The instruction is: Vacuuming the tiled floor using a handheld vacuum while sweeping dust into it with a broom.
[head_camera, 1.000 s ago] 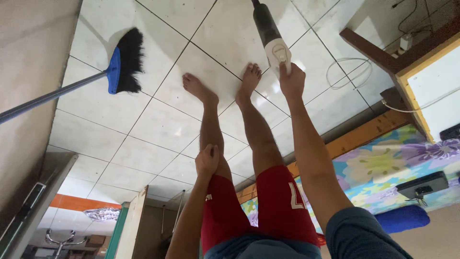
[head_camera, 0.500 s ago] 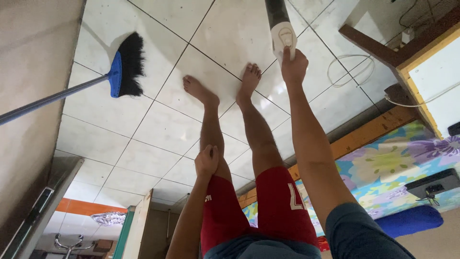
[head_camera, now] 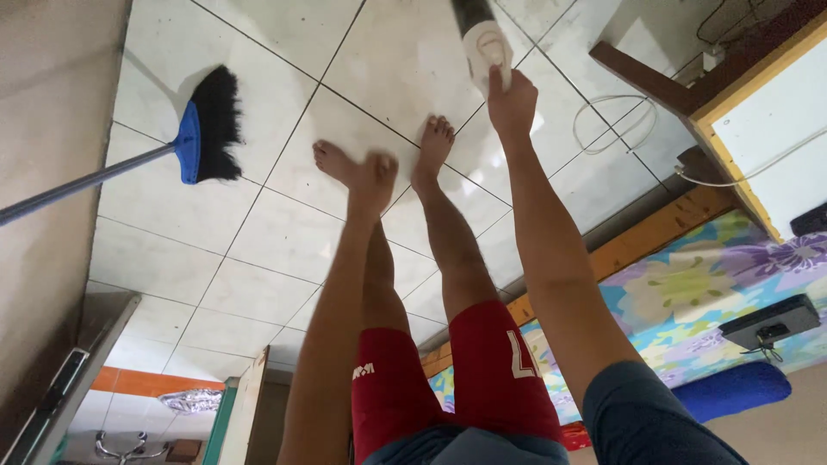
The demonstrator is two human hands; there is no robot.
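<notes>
The right hand (head_camera: 512,103) reaches far down, and its fingers are wrapped tight around the end of a white and dark stick-shaped handheld cleaner (head_camera: 482,39). The cleaner points away over the white tiled floor (head_camera: 258,250), and its far end runs out of the top of the picture.

The left hand (head_camera: 372,181) hangs in front of the bare feet. It is blurry, so I cannot tell if its fingers are open or closed. It holds nothing that I can see.

A broom with a blue head and black bristles (head_camera: 207,129) leans on the floor well to the left. A bed with a flowery sheet (head_camera: 689,293) stands on the right side.
</notes>
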